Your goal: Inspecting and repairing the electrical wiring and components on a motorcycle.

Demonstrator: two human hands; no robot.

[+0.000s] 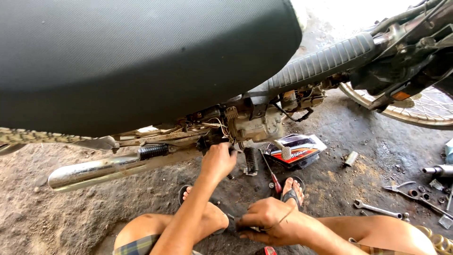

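Left hand (218, 160) reaches under the black textured seat (141, 56), fingers closed on a dark part of the motorcycle frame (214, 140), just above the chrome exhaust (108, 170). Right hand (266, 222), below the frame, grips a thin wire. A red-handled screwdriver (272, 175) lies nearby on gritty ground. Judged step: wiring work; steady grip needed.

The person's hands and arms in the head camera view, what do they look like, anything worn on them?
Both the left hand and the right hand are bare, without gloves, rings or a watch. Both forearms are bare too, with no sleeves in view.
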